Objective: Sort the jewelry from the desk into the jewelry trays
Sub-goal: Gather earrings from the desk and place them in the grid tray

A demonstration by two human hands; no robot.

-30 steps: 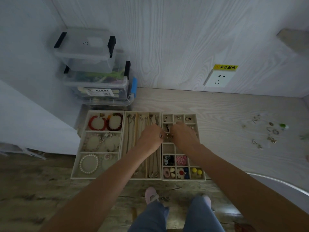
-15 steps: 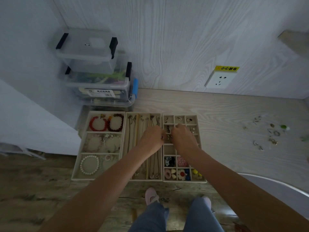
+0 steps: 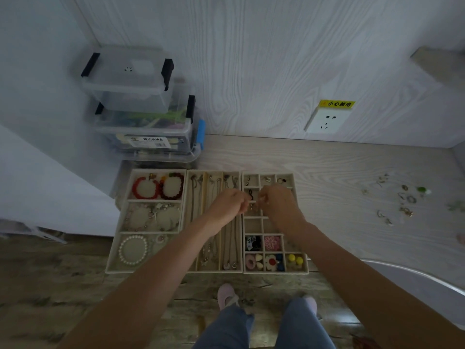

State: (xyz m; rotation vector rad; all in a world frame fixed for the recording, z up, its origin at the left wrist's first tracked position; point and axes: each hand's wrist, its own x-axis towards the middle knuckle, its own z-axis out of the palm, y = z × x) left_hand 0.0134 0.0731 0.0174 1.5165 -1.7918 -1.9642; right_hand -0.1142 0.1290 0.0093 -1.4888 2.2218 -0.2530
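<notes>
Both hands meet over the upper part of the right-hand tray (image 3: 300, 271), the one cut into small square pockets. The left hand (image 3: 226, 206) has its fingers curled inward, tips pinched together on something too small to make out; the right hand (image 3: 278, 204) is curled the same way, its fingertips almost touching the left's. Both forearms reach in from below, wrists bent down. The middle tray (image 3: 214, 173) holds chains laid lengthwise, and the left tray (image 3: 120, 230) holds bead bracelets. Loose jewelry (image 3: 402, 200) lies scattered on the desk (image 3: 339, 172), well apart from the trays, to the right. Stacked plastic boxes (image 3: 141, 109) stand behind the trays.
</notes>
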